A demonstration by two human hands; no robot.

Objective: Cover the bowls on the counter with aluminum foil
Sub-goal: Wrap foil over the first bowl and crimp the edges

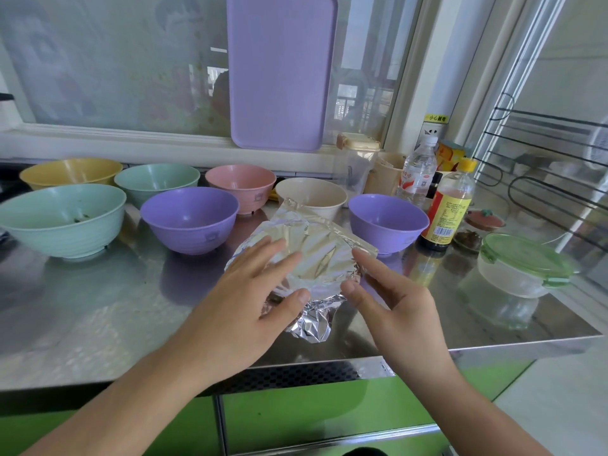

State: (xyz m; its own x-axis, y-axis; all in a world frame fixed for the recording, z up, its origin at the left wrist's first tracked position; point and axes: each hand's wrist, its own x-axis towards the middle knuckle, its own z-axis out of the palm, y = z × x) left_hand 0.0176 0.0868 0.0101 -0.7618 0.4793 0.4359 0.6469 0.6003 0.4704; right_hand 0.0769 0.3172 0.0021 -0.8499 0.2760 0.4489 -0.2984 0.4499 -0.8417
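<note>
At the front of the steel counter (82, 307), your left hand (250, 291) lies flat, fingers straight, on the foil (316, 245) covering a bowl, likely to steady it. Your right hand (391, 297) hovers beside, fingers relaxed. Seven bowls behind stand uncovered.

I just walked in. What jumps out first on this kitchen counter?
Two hands, the left hand and the right hand, at a foil-covered bowl near the counter's front edge. Behind it stand uncovered pastel bowls, and a purple tray leans upright against the window.
</note>
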